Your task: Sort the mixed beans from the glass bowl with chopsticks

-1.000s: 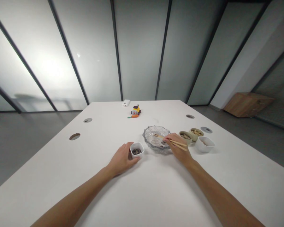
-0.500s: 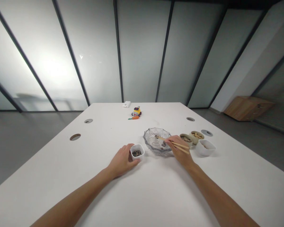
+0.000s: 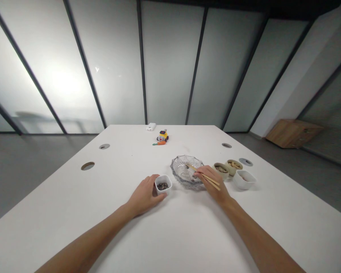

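Note:
My left hand (image 3: 147, 195) is wrapped round a small white square bowl (image 3: 166, 190) standing on the table. Dark, seed-like pieces (image 3: 162, 186) lie in that bowl. My right hand (image 3: 211, 182) grips a pair of wooden chopsticks (image 3: 210, 180), whose tips reach into a clear faceted glass bowl (image 3: 177, 175). A few dark pieces show inside the glass bowl, one of them by the chopstick tips. Whether the tips pinch it, I cannot make out. My right hand covers part of the glass bowl's right side.
Right of my right hand stand two beige cups (image 3: 222, 175) with pale and brownish contents, and a white square bowl (image 3: 243, 182). Farther back are a yellow toy vehicle (image 3: 163, 135), an orange toy carrot (image 3: 160, 143) and a white box (image 3: 150, 127). Round holes (image 3: 88, 166) pierce the white table.
The view has shifted slightly. My right hand and the chopsticks have moved a little left over the glass bowl. My left hand keeps its hold on the small white bowl.

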A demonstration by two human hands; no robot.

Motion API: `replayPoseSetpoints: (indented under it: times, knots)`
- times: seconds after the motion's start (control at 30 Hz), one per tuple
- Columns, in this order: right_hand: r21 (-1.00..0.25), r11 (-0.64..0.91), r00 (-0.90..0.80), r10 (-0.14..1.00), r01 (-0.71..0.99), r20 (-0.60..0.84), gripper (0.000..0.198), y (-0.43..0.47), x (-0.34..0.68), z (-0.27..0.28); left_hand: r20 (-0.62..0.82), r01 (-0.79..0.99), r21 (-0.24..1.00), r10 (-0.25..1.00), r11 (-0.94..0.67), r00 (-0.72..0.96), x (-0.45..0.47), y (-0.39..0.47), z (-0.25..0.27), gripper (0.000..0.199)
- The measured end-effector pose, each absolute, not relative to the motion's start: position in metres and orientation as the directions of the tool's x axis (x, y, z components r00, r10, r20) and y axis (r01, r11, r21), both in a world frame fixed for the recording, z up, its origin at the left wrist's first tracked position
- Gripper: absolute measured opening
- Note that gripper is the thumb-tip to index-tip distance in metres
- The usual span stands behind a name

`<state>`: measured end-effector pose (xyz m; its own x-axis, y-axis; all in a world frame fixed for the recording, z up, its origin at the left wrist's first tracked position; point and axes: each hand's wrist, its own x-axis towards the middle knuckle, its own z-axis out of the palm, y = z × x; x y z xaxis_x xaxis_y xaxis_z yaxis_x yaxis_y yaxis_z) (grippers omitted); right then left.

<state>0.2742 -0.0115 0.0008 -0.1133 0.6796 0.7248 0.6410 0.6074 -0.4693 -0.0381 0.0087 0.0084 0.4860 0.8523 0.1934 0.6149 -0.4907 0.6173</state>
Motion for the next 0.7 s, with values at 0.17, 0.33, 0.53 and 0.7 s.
replayPoseSetpoints:
  times: [0.17,0.33,0.53,0.7]
  knots:
    - [-0.446,0.519,-0.011,0.660,0.729,0.751,0.023,-0.0112,0.2807,0.0009,0.193,0.626,0.609,0.856,-0.487,0.479,-0.0377,0.0084,0.0086,0.042]
    - [-0.465,0.494,-0.018,0.699,0.735,0.715,0.025,-0.0107,0.2843,-0.0006,0.191,0.620,0.616,0.856,-0.486,0.481,-0.0383,0.0087,0.0080,0.043]
    - [-0.499,0.542,-0.082,0.729,0.676,0.680,0.024,-0.0128,0.2808,0.0037,0.182,0.620,0.616,0.853,-0.486,0.489,-0.0385,0.0082,0.0095,0.044]
    - [-0.487,0.554,-0.088,0.716,0.676,0.693,0.023,-0.0147,0.2805,0.0051,0.166,0.623,0.619,0.854,-0.479,0.492,-0.0378,0.0078,0.0113,0.042]
